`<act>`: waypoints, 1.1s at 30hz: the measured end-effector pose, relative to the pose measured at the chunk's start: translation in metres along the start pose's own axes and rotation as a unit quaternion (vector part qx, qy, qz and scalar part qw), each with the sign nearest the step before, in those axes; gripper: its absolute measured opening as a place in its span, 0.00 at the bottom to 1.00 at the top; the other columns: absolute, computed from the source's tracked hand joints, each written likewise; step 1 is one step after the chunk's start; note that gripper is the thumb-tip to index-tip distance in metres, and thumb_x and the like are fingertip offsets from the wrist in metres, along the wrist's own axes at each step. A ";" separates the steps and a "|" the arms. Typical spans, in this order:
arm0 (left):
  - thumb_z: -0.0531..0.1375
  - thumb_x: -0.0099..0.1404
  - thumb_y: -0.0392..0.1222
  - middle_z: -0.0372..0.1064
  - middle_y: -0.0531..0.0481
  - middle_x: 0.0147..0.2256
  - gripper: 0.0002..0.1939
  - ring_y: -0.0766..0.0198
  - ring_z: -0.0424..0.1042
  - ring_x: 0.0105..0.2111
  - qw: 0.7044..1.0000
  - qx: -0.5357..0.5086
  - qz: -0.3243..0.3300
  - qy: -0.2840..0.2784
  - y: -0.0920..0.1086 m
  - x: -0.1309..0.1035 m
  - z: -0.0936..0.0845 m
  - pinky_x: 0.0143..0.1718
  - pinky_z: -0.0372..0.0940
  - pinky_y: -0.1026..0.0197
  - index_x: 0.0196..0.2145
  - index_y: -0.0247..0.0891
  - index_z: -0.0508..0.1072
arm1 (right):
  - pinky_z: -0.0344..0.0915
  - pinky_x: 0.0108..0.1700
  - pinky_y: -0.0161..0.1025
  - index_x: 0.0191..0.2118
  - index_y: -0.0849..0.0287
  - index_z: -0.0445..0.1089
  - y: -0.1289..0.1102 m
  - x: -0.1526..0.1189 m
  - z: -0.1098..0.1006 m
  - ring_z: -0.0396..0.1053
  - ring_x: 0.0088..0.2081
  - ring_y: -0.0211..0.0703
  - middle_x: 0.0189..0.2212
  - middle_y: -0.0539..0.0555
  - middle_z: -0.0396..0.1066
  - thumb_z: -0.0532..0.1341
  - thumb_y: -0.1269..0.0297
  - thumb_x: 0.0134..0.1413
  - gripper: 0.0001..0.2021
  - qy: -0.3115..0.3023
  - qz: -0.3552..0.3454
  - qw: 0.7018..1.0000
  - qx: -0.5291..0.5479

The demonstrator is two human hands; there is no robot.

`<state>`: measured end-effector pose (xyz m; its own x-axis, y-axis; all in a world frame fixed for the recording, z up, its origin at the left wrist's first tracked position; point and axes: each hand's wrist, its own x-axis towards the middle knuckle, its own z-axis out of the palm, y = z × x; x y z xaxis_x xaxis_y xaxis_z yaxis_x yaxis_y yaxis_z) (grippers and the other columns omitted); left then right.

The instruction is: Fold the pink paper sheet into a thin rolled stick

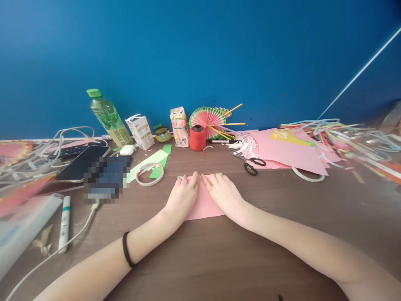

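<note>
A pink sheet of paper (206, 205) lies flat on the brown table in front of me, with small bits of green at its far edge. My left hand (183, 195) rests on its left side, fingers close together and bent onto the far edge. On the right side, my right hand (223, 193) holds the same edge in a mirrored way. The two index fingertips nearly meet at the middle of that edge. Both thumbs are mostly hidden. A black band (128, 250) circles my left wrist.
Beyond the hands are a tape roll (149, 182), green paper strips (159, 161), a red thread spool (197, 139), a folded paper fan (208, 116) and scissors (250, 164). Pink sheets (288, 154) lie right. At left stand a bottle (109, 119), phone (81, 164) and marker (64, 223).
</note>
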<state>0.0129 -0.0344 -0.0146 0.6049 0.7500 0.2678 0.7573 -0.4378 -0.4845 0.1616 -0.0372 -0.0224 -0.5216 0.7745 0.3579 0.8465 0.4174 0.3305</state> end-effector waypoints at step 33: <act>0.50 0.59 0.45 0.69 0.52 0.37 0.14 0.64 0.67 0.36 0.851 -0.505 -0.057 -0.133 -0.069 0.012 -0.017 0.36 0.60 0.65 0.40 0.41 0.69 | 0.59 0.34 0.33 0.30 0.62 0.69 0.071 0.019 0.004 0.63 0.31 0.35 0.29 0.51 0.63 0.58 0.69 0.50 0.04 -0.003 -0.009 0.863 0.505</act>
<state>-0.0283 -0.0034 0.0362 0.5385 0.8426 0.0031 0.7136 -0.4580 0.5301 0.2125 0.0092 0.0043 -0.5373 0.7653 0.3544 0.5018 0.6278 -0.5950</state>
